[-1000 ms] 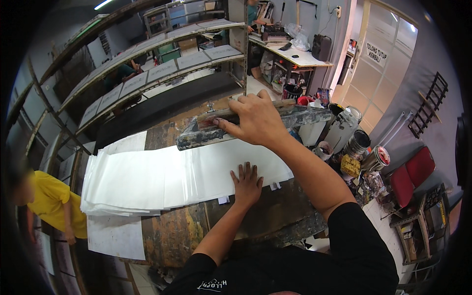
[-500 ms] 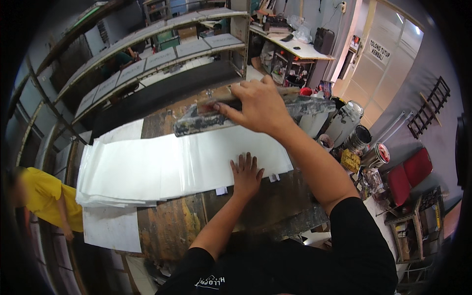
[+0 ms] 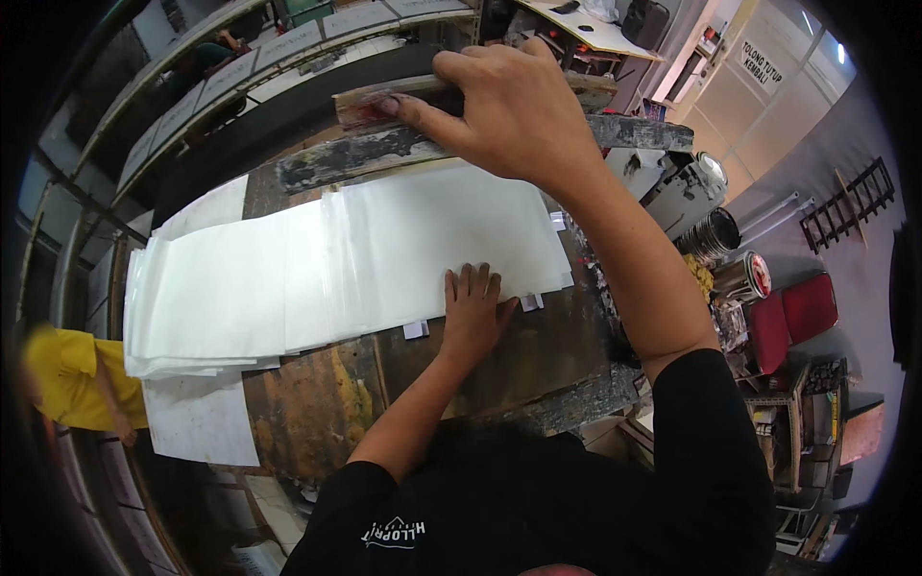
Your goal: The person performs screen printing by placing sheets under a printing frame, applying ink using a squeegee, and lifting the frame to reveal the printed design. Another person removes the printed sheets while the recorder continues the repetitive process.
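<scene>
A long spread of white, slightly see-through sheets (image 3: 221, 269) lies across the stained wooden table. On its near edge my left hand (image 3: 471, 307) rests flat, its fingers stretched out over the top sheet. Beyond the sheets my right hand (image 3: 519, 110) is wrapped round what looks like a wooden squeegee (image 3: 370, 108), its thumb along the reddish-stained end. Directly below that runs a long ink-smeared frame bar (image 3: 336, 158); whether my right fingers also grip it is hidden. Small tabs (image 3: 416, 330) stick out at the sheets' near edge.
Ink cans (image 3: 711, 235) and tubs crowd the table's right end. Red chairs (image 3: 792, 322) and a small wooden stand (image 3: 797, 422) are at the right. Racks with pale panels (image 3: 288, 46) line the far side. A person in yellow (image 3: 77, 374) stands at the left.
My right hand, the squeegee and the frame bar have moved farther from me. My left hand stays flat on the sheets. The whole view has shifted as my head tilted.
</scene>
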Action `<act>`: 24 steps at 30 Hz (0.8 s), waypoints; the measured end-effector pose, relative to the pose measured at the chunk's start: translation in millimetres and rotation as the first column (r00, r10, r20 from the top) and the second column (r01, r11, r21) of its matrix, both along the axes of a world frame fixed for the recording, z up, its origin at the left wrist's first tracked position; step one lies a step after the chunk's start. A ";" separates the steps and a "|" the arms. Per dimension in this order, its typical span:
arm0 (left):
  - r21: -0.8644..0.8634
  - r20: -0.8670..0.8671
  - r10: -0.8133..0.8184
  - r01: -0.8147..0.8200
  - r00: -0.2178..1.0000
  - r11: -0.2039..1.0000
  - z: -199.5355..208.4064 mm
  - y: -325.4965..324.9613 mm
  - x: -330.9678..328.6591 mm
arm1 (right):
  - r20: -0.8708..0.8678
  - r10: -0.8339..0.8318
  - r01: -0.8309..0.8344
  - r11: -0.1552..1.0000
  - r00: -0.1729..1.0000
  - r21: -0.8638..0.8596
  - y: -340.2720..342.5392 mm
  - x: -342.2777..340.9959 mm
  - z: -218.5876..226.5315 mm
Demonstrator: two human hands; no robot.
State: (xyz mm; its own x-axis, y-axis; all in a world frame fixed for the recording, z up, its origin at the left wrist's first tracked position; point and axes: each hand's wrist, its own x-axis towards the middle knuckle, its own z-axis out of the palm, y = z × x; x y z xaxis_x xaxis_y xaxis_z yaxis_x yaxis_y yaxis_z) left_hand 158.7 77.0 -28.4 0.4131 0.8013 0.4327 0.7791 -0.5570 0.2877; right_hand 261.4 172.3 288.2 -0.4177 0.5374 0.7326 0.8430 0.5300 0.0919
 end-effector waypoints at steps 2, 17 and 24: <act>-0.016 -0.005 -0.003 0.002 1.000 1.000 -4.0 -2.0 1.1 | 0.006 0.000 0.000 0.999 1.000 0.039 3.5 -0.1 3.5; 0.024 0.069 -0.054 0.053 0.996 0.998 -18.9 -9.1 -5.3 | 0.139 -0.153 0.191 0.928 0.978 -0.319 -5.6 -12.3 24.3; -0.396 0.622 0.402 -0.172 0.672 0.902 120.1 -1.5 -81.1 | -0.010 -0.086 0.085 0.991 0.996 -0.100 -18.7 -7.9 -10.8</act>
